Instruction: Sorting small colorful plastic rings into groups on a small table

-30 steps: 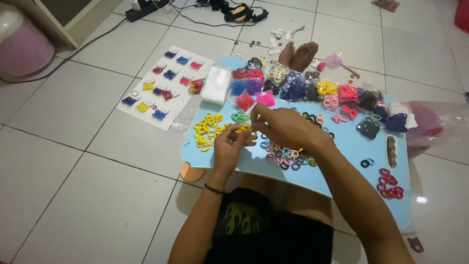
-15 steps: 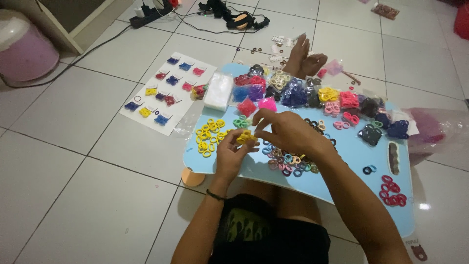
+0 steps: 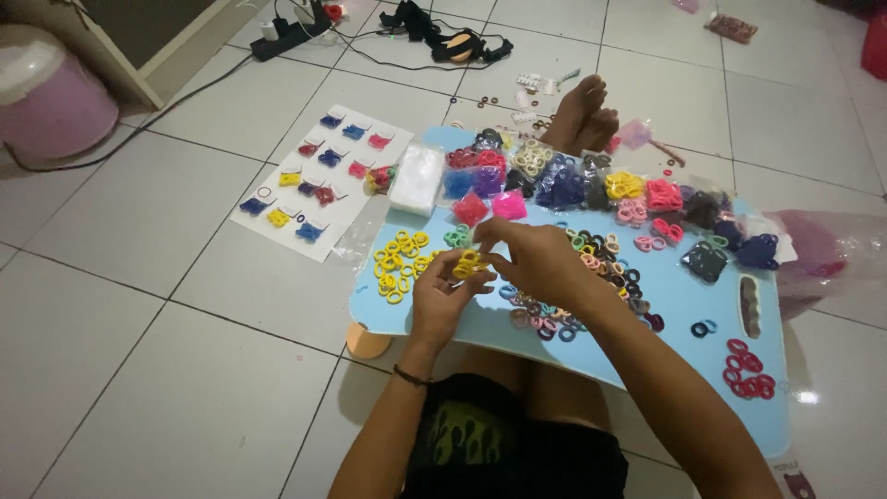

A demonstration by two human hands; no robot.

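Low light-blue bench (image 3: 647,305) across the lap, strewn with small elastic hair rings sorted by colour; white floor tiles around it, with a white sheet (image 3: 319,180) of carded ring sets off to the left. Both hands meeting just above the bench's near left part: left hand (image 3: 442,300) cupped palm-up, fingers clenched on a small cluster of yellow rings (image 3: 467,265); right hand (image 3: 540,259) arched over, fingertips pinching at that same cluster. For a clean step, judged from this: keep the cluster low over the bench so a slipped ring lands near, hold the bunch firm in the left, pick 1 ring at a time with the right. Rings themselves: tiny, soft-looking loops, bright yellow, bunched together; exact count hidden by the fingers. Loose pile of matching yellow rings (image 3: 399,266) lying just left of the hands.
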